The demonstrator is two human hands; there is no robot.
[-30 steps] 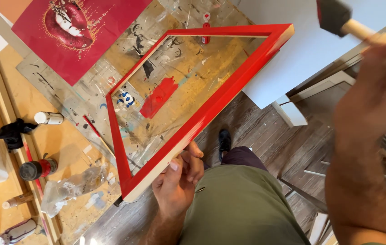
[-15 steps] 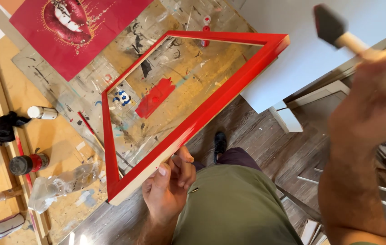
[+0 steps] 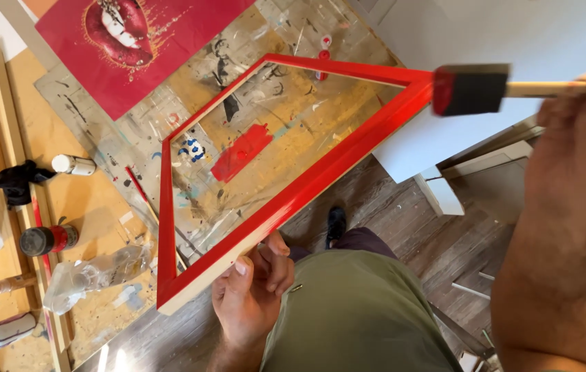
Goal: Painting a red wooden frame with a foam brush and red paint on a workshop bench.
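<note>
I see open air through the middle of the red frame [image 3: 293, 172], with only its four bars bounding the gap. My left hand [image 3: 252, 296] blocks the near bar's underside; the foam brush [image 3: 471, 89] sits against the far right corner. Below, the floor's left side is crowded: a spray can [image 3: 48, 239], a crumpled plastic bottle [image 3: 93, 272], a white can [image 3: 74, 164], a black rag [image 3: 16, 180].

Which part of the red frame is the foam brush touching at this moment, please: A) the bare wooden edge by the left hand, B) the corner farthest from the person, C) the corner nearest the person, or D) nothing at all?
B: the foam brush, held in the right hand, sits against the far corner of the red frame, while the left hand grips the near side.
</note>
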